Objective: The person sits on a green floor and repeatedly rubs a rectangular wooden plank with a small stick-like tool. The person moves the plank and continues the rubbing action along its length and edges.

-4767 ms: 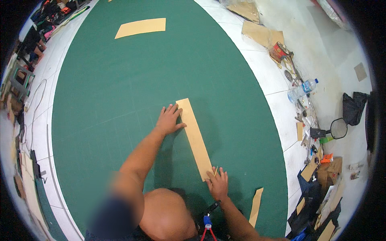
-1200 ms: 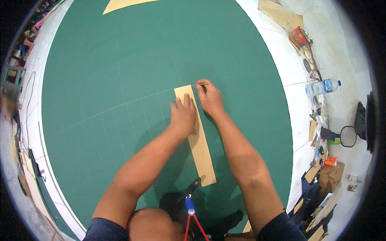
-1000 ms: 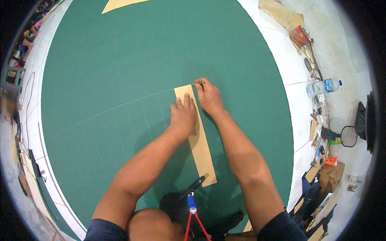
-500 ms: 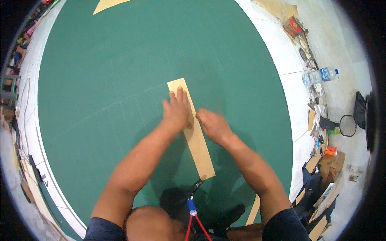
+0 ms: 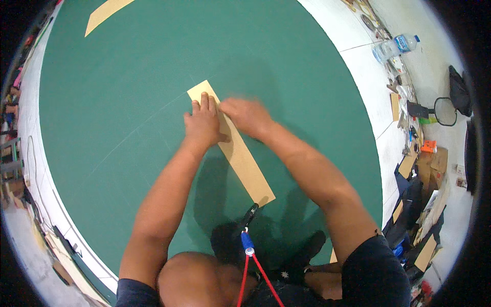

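Note:
A long, flat tan strip, straight-edged like a cardboard template, lies slantwise on a large green sheet. My left hand rests flat across the strip near its far end, fingers stretched out and thumb reaching over it. Along the strip's right edge, close to the left fingers, my right hand is closed in a pinch. Motion blurs it slightly, and whatever it grips is too small or hidden to make out. Faint pale lines run over the green sheet to the left of the strip.
Another tan piece lies at the far left of the sheet. A black clip on a red cord hangs over the strip's near end. White tiles border the sheet. A water bottle and assorted scraps line the right side.
My right hand has slid along the strip's right edge toward its far end. The left hand keeps its place on the strip. The whole view has shifted and turned a little.

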Action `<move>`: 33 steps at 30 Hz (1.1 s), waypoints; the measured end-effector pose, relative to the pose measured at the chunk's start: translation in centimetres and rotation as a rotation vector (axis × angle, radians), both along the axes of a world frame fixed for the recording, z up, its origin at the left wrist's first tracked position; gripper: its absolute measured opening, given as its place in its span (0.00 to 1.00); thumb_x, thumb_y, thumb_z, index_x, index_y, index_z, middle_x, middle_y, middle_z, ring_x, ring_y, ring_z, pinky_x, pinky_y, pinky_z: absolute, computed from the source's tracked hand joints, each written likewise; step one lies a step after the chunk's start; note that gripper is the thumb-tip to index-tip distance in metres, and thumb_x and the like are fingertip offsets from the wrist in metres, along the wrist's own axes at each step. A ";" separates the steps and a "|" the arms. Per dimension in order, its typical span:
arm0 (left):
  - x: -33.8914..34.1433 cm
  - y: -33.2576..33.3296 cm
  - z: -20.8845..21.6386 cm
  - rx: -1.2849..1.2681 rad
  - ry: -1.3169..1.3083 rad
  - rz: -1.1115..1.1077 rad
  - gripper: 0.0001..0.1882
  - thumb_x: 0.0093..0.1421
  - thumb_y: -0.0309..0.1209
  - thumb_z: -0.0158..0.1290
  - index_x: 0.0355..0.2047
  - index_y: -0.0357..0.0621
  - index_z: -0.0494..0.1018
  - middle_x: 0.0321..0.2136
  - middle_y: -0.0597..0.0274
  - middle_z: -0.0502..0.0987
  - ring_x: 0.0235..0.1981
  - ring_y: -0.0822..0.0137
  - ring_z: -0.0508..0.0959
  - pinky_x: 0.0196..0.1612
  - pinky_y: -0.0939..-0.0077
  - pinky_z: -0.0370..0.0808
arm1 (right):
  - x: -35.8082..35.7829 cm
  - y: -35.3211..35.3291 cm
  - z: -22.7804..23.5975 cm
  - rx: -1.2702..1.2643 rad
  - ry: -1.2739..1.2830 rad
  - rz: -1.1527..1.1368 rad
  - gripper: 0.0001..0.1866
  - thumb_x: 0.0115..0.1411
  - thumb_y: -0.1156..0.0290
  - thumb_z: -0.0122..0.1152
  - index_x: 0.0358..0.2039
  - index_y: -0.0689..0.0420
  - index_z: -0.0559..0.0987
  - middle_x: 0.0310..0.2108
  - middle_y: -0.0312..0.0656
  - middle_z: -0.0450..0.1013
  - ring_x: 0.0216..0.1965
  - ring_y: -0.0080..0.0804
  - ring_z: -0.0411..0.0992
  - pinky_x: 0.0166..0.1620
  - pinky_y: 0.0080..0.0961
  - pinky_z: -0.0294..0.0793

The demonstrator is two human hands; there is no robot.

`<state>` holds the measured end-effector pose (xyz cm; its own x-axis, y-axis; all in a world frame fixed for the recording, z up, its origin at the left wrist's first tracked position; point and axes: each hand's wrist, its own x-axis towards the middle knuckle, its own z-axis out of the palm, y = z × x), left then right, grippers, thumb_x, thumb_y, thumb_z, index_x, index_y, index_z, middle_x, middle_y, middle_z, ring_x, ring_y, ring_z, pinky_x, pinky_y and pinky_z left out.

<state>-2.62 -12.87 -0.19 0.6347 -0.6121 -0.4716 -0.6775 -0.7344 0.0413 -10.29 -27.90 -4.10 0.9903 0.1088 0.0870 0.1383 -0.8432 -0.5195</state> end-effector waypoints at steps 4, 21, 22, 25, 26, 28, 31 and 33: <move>0.4 0.9 -0.3 0.027 -0.009 0.031 0.74 0.34 0.58 0.78 0.75 0.41 0.48 0.76 0.53 0.49 0.73 0.47 0.58 0.62 0.42 0.69 | -10.1 1.7 1.0 -0.041 0.114 0.156 0.12 0.60 0.73 0.57 0.45 0.53 0.75 0.46 0.42 0.75 0.45 0.47 0.77 0.42 0.42 0.80; 0.4 1.5 -0.1 -0.043 -0.085 -0.020 0.68 0.41 0.55 0.75 0.74 0.41 0.50 0.76 0.49 0.48 0.73 0.46 0.57 0.67 0.32 0.58 | -25.0 7.8 -1.0 -0.234 -0.086 -0.180 0.13 0.60 0.68 0.58 0.45 0.48 0.80 0.60 0.36 0.73 0.63 0.42 0.68 0.70 0.63 0.55; -0.2 2.0 -0.5 -0.098 -0.146 -0.052 0.65 0.43 0.53 0.74 0.74 0.41 0.51 0.75 0.48 0.50 0.73 0.46 0.58 0.67 0.31 0.58 | -24.9 7.8 -1.3 -0.244 -0.088 -0.178 0.13 0.60 0.68 0.58 0.45 0.48 0.80 0.61 0.36 0.73 0.64 0.42 0.68 0.71 0.63 0.54; -6.1 3.7 -0.6 -0.352 -0.207 -0.186 0.51 0.53 0.47 0.68 0.71 0.40 0.57 0.72 0.45 0.56 0.71 0.46 0.61 0.70 0.37 0.55 | -25.9 7.4 -1.7 -0.286 -0.062 -0.183 0.13 0.60 0.68 0.58 0.45 0.48 0.80 0.61 0.36 0.73 0.63 0.42 0.68 0.71 0.63 0.53; -9.0 4.7 -0.8 -0.368 -0.162 -0.236 0.47 0.54 0.47 0.66 0.69 0.40 0.60 0.71 0.45 0.59 0.70 0.46 0.62 0.71 0.40 0.56 | -26.0 7.4 -1.5 -0.300 -0.058 -0.179 0.13 0.60 0.68 0.59 0.46 0.48 0.81 0.61 0.35 0.73 0.63 0.41 0.68 0.71 0.63 0.53; -13.0 5.9 -1.3 -0.381 -0.081 -0.290 0.43 0.57 0.47 0.63 0.67 0.38 0.63 0.69 0.44 0.61 0.69 0.46 0.63 0.72 0.44 0.56 | -25.5 7.1 -0.9 -0.313 -0.057 -0.161 0.13 0.60 0.67 0.60 0.46 0.47 0.81 0.60 0.35 0.73 0.63 0.40 0.68 0.71 0.63 0.53; -15.3 6.8 -2.1 -0.380 0.014 -0.317 0.43 0.57 0.49 0.62 0.66 0.34 0.64 0.68 0.41 0.62 0.70 0.44 0.62 0.72 0.45 0.57 | -25.4 7.4 -0.6 -0.308 -0.049 -0.147 0.14 0.61 0.67 0.60 0.47 0.48 0.81 0.60 0.35 0.73 0.63 0.40 0.68 0.71 0.63 0.52; -15.6 7.1 -2.6 -0.393 0.020 -0.329 0.46 0.56 0.52 0.62 0.66 0.31 0.63 0.67 0.38 0.62 0.70 0.42 0.61 0.72 0.46 0.57 | -25.3 7.4 -0.8 -0.301 -0.057 -0.152 0.14 0.61 0.67 0.60 0.48 0.48 0.80 0.60 0.36 0.74 0.63 0.41 0.68 0.71 0.61 0.53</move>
